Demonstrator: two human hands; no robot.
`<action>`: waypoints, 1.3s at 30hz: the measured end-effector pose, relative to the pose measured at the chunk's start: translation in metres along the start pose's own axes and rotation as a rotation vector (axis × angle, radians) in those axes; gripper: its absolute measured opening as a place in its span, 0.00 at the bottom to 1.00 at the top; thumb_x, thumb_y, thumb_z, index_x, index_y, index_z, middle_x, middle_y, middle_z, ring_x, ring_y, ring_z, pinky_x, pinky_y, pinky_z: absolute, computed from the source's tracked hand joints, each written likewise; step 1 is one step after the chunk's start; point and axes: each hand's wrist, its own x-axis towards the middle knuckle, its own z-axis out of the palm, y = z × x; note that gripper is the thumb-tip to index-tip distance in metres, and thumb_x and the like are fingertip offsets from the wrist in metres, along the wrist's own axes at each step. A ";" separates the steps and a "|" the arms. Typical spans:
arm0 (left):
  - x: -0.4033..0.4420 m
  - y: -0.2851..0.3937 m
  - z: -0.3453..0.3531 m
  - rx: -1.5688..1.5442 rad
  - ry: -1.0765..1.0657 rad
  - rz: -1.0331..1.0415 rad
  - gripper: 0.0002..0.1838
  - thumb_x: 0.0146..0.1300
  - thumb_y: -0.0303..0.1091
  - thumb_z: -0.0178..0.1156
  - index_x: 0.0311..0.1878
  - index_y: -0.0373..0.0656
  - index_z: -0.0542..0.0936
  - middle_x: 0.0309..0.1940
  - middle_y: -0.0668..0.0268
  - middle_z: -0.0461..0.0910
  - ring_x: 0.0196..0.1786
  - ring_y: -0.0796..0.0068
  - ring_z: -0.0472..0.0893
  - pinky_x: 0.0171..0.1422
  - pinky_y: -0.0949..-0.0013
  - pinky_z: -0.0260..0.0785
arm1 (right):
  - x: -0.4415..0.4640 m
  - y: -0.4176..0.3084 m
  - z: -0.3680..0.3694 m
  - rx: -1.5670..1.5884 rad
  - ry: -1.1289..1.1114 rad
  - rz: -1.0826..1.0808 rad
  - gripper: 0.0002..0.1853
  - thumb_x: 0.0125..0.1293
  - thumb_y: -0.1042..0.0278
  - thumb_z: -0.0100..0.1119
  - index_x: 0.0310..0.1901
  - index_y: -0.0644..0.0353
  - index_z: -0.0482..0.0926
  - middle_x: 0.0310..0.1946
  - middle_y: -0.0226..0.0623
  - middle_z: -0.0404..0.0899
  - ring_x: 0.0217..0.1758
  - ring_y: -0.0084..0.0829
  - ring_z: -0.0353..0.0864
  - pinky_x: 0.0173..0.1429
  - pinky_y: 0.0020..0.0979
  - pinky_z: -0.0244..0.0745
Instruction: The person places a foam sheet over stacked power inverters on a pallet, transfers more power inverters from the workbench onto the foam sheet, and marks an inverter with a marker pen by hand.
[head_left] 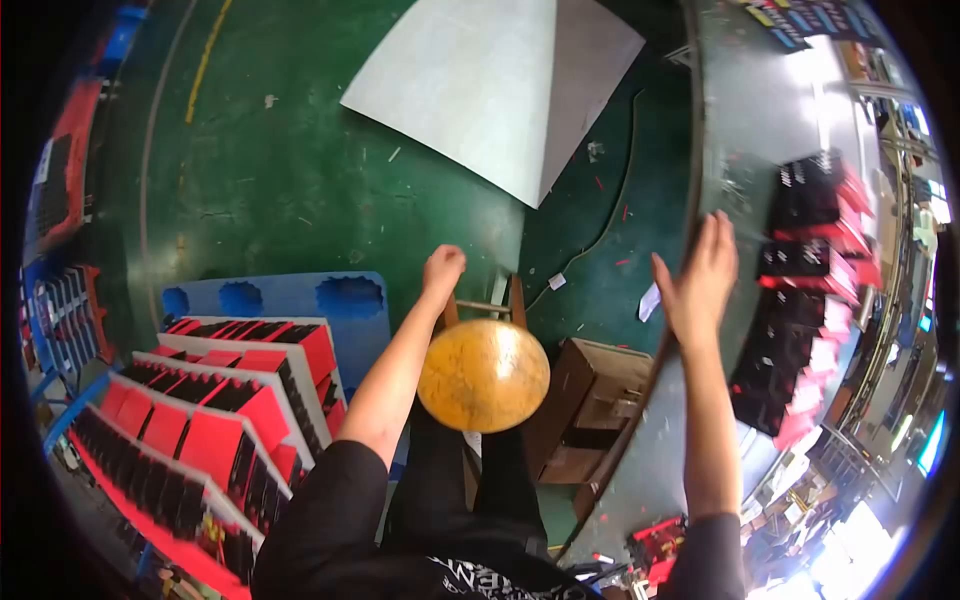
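My left hand (444, 272) is held out over the green floor, just beyond a stool with a round yellow seat (484, 376). Its fingers are curled in and nothing shows in them. At the edge of the grey worktable (640, 510), my right hand (705, 280) has its fingers stretched out and the thumb apart, holding nothing. Whether it touches the tabletop I cannot tell. A row of black and red boxes (800, 310) stands on the table to the right of that hand, somewhat blurred.
Layers of red and black boxes (210, 400) are stacked at left by a blue plastic pallet (290, 290). A large pale sheet (460, 80) lies on the floor ahead. A brown carton (600, 385) sits beside the table, and a cable (630, 150) runs along the floor.
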 end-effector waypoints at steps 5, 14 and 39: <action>0.225 -0.067 0.081 0.410 -0.095 -0.152 0.30 0.63 0.49 0.61 0.56 0.29 0.76 0.48 0.42 0.84 0.50 0.43 0.84 0.58 0.56 0.76 | 0.002 0.005 0.021 -0.012 -0.088 0.075 0.49 0.52 0.76 0.68 0.78 0.64 0.56 0.78 0.54 0.55 0.80 0.56 0.55 0.81 0.49 0.51; 0.310 -0.086 0.175 -0.824 0.076 -0.281 0.37 0.69 0.59 0.61 0.63 0.31 0.74 0.54 0.53 0.82 0.52 0.58 0.82 0.61 0.51 0.74 | 0.000 0.009 0.028 -0.076 -0.153 0.034 0.42 0.69 0.60 0.59 0.79 0.66 0.52 0.78 0.58 0.51 0.81 0.56 0.53 0.80 0.54 0.52; -0.290 0.190 -0.064 -0.278 0.251 0.417 0.14 0.68 0.31 0.54 0.51 0.32 0.80 0.33 0.46 0.84 0.33 0.56 0.86 0.38 0.55 0.77 | 0.003 0.029 0.035 -0.045 0.123 -0.129 0.34 0.65 0.69 0.58 0.72 0.71 0.64 0.74 0.58 0.62 0.75 0.56 0.64 0.79 0.46 0.63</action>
